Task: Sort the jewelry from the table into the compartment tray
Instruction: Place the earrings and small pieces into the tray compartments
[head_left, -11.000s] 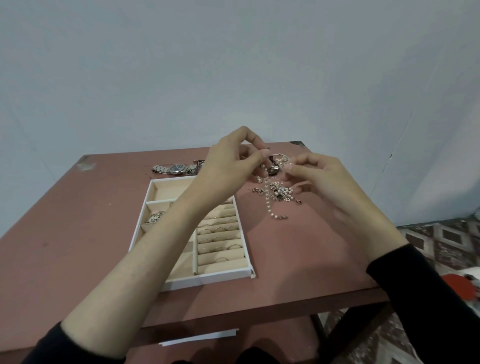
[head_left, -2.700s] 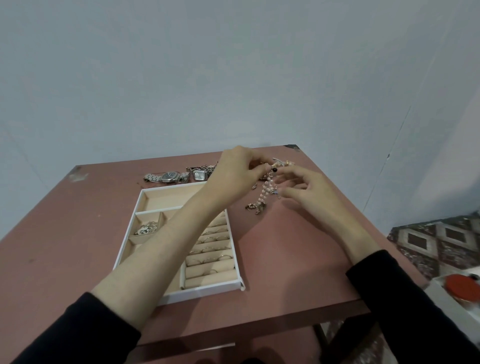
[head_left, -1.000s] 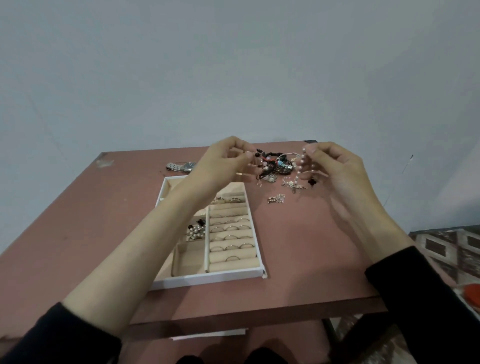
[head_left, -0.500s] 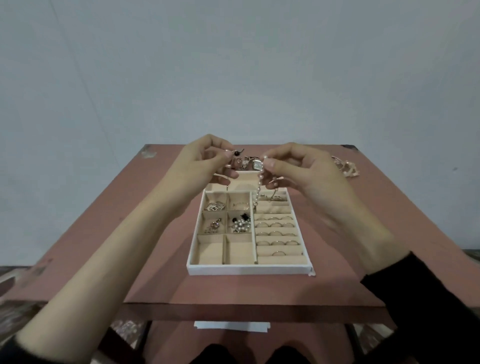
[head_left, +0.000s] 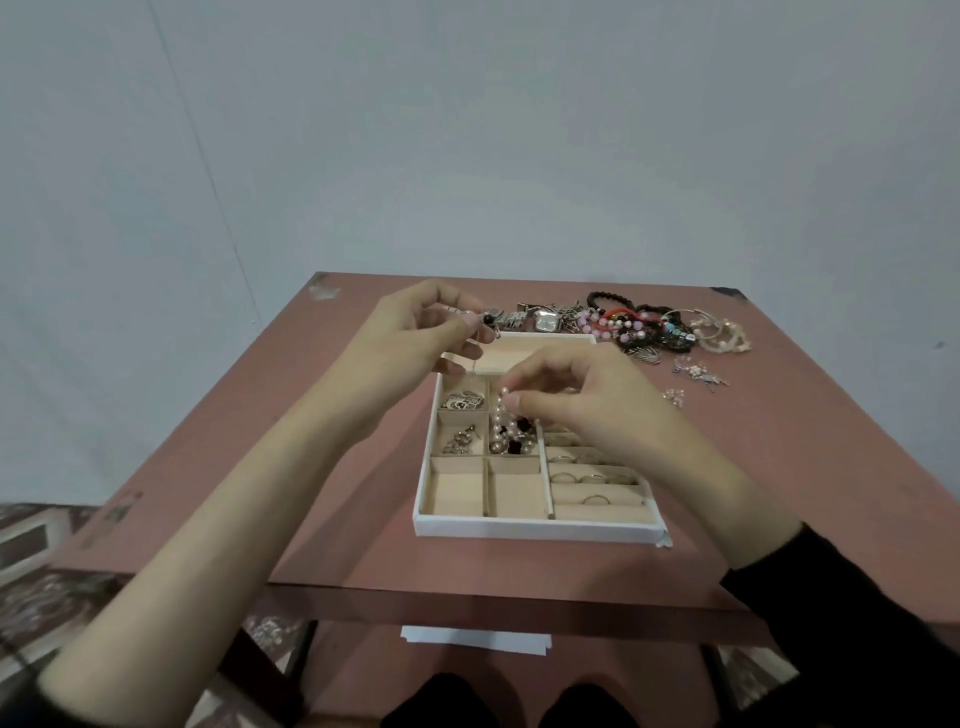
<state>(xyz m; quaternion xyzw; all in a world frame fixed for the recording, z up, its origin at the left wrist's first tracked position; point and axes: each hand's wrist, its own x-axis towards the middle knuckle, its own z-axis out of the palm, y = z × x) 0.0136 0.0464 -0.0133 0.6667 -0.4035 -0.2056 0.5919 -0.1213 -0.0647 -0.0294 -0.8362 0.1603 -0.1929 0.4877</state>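
Observation:
A white compartment tray (head_left: 535, 530) with beige lining lies in the middle of the reddish table. My right hand (head_left: 587, 400) pinches a pearl strand (head_left: 503, 415) that hangs down into a middle compartment, onto pearls and black beads lying there. My left hand (head_left: 415, 338) hovers over the tray's far left corner and pinches a small piece with a black bead (head_left: 487, 319). Two other left compartments hold small silver pieces. Rings sit in the ring rows (head_left: 587, 478) on the right.
Loose jewelry lies along the table's far edge: a watch (head_left: 545, 322), pink and black bead bracelets (head_left: 618, 317), hoop pieces (head_left: 719, 332) and small earrings (head_left: 698, 374). The tray's two near left compartments (head_left: 488, 493) hold nothing. A white paper (head_left: 475, 639) lies under the table.
The view swung left, so the tray now sits centred. My right hand has lowered the pearl strand from above the tray into the middle compartment. My left hand stays at the tray's far corner.

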